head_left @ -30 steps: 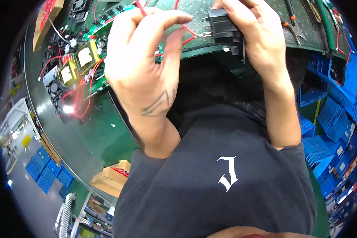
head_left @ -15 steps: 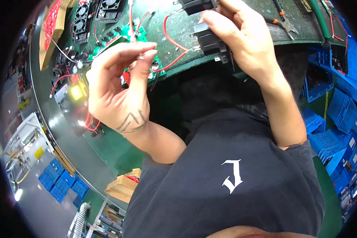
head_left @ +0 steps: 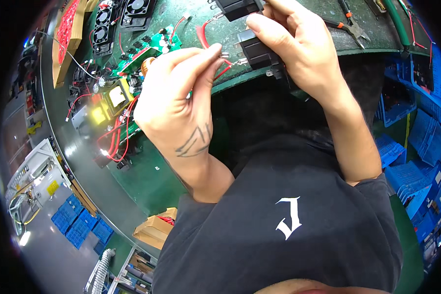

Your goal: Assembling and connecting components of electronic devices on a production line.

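My left hand (head_left: pixel 179 93) is closed in a pinch on a red wire, whose small metal terminal (head_left: pixel 224 55) sticks out past the fingertips. It points toward the black power socket (head_left: pixel 259 53) in my right hand (head_left: pixel 306 51). My right thumb and fingers are closed around that socket, and a second black part (head_left: pixel 237 8) sits just beyond it, beside the fingers. Metal tabs stand out from the left side of both. A red wire (head_left: pixel 204 39) runs between their tabs. Behind my left hand lies a green circuit board (head_left: pixel 154 43), partly covered.
A yellow transformer (head_left: pixel 118 96) and copper coil (head_left: pixel 146 66) are by the board. Black fans (head_left: pixel 101 34) lie farther left. Pliers (head_left: pixel 352 30) rest on the green bench at right. A cardboard box (head_left: pixel 62 68) holds red wires. Blue crates (head_left: pixel 411 183) stand at right.
My left hand has moved right, bringing the wire's terminal close to the socket's tabs. More of the board and transformer now shows. My right hand keeps its hold, almost unmoved.
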Tool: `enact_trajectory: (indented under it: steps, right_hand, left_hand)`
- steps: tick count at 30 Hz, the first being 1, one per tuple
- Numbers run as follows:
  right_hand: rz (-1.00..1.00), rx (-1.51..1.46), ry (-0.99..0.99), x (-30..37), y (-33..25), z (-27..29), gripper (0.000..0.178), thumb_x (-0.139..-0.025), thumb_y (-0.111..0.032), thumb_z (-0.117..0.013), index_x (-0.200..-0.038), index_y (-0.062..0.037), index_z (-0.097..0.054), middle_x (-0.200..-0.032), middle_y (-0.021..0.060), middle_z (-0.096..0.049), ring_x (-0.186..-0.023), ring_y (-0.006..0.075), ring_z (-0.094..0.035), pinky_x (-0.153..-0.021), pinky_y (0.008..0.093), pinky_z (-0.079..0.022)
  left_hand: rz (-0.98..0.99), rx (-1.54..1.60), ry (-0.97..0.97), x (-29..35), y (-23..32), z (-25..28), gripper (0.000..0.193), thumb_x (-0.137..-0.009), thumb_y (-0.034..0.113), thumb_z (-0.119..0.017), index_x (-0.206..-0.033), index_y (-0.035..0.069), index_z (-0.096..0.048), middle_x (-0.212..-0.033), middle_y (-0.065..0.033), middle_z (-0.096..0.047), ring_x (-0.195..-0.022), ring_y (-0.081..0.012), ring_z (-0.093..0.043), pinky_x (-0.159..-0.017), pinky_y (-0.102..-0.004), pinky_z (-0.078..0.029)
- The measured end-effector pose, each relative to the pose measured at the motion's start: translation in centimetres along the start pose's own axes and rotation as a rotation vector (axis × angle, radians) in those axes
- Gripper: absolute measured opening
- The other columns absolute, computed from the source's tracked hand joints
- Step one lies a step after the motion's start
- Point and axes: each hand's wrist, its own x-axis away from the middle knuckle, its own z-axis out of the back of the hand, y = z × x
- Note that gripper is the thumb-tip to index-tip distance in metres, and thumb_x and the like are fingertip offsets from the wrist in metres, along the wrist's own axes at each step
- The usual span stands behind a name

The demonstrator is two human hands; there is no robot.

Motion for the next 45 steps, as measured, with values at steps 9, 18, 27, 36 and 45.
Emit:
enact_trajectory:
  steps: [9, 18, 27, 36, 45]
  right_hand:
    - [0.090, 0.060, 0.001, 0.3, 0.4, -0.1, 0.045, -0.101, -0.011, -0.064, -0.142, 0.0065, -0.053, -0.082, -0.0024, -0.058, -0.067, 0.0024, -0.047, -0.059, 0.0204, -0.042]
    - [0.879, -0.050, -0.087, -1.6, 2.5, -0.4, 0.043, -0.100, -0.013, -0.064, -0.137, 0.0075, -0.055, -0.076, -0.0019, -0.054, -0.065, 0.0045, -0.044, -0.058, 0.0223, -0.040]
    - [0.200, 0.303, 0.008, 0.2, -0.6, -0.5, 0.032, -0.098, -0.013, -0.065, -0.123, 0.0073, -0.062, -0.072, 0.0030, -0.053, -0.063, 0.0081, -0.047, -0.058, 0.0265, -0.043]
    - [0.999, 0.025, -0.084, -3.4, 3.7, -1.5, 0.027, -0.100, -0.014, -0.060, -0.116, 0.0068, -0.066, -0.085, 0.0122, -0.066, -0.072, 0.0136, -0.058, -0.068, 0.0296, -0.049]
    - [1.049, -0.428, -0.226, -5.0, 6.9, -1.6, 0.044, -0.099, -0.004, -0.061, -0.140, 0.0090, -0.053, -0.111, 0.0055, -0.067, -0.092, 0.0106, -0.060, -0.082, 0.0250, -0.050]
  left_hand:
    - [0.083, 0.032, 0.056, 0.2, -0.2, -0.5, 0.015, -0.079, 0.001, -0.082, -0.093, 0.005, -0.078, -0.083, -0.0080, -0.070, -0.075, -0.0205, -0.064, -0.071, -0.0294, -0.050]
    - [0.136, -0.049, -0.029, -0.2, 1.5, 0.1, 0.015, -0.082, 0.001, -0.082, -0.097, 0.002, -0.080, -0.085, -0.0066, -0.070, -0.079, -0.0137, -0.064, -0.075, -0.0253, -0.051]
    - [0.034, -0.089, 0.016, 0.1, 0.4, 0.1, 0.015, -0.079, -0.001, -0.083, -0.093, 0.001, -0.079, -0.085, -0.0079, -0.071, -0.078, -0.0161, -0.067, -0.073, -0.0267, -0.053]
    - [-0.050, -0.083, 0.085, 0.1, 0.1, -1.0, 0.012, -0.080, -0.003, -0.081, -0.090, -0.001, -0.076, -0.083, -0.0095, -0.070, -0.075, -0.0177, -0.067, -0.071, -0.0269, -0.054]
    - [0.106, 0.095, -0.010, 0.1, 0.4, -0.2, 0.018, -0.084, -0.002, -0.079, -0.102, -0.001, -0.077, -0.091, -0.0080, -0.072, -0.081, -0.0122, -0.067, -0.072, -0.0235, -0.053]
